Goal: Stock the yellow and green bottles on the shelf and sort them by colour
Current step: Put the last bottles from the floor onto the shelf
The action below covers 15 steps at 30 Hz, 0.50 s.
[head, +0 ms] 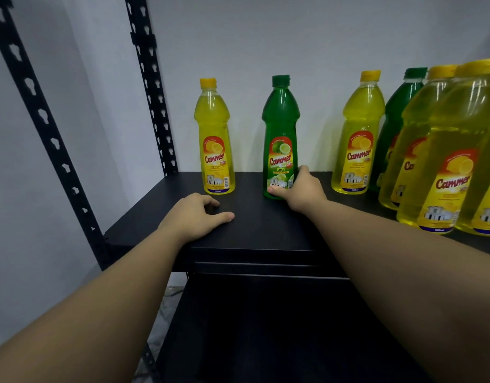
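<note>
My right hand (299,193) gripped the green bottle (279,139) low, so I judged sliding it upright safest, while my left hand (195,214) rested loosely curled, holding nothing, on the shelf (255,230).

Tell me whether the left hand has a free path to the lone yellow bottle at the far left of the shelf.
Probably yes. The left hand rests on the shelf just in front of the yellow bottle, with only bare shelf between them. The right hand holds the green bottle, off to the side.
</note>
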Available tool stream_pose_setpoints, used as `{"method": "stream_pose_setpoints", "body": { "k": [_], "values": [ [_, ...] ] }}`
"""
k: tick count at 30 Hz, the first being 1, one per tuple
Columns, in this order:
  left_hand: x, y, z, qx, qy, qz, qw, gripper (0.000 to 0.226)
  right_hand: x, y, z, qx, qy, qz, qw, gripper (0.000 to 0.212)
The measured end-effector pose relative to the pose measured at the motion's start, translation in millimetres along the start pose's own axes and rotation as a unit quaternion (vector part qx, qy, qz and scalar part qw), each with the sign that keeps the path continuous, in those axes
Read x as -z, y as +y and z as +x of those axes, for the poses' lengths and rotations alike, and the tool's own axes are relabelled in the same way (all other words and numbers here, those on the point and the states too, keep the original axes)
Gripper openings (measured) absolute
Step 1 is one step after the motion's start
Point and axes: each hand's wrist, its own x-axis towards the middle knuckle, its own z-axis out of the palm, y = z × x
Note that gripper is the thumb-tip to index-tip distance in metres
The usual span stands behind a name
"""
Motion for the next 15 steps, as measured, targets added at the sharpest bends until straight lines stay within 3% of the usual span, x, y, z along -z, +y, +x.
{"method": "stream_pose_setpoints", "body": {
  "k": [15],
  "values": [
    [-1, -2, 2, 0.004, 0.000, -0.001, 1.000, 0.068, -11, -8, 9, -0.005, 0.005, -0.034, 0.999, 0.078]
  ]
}}
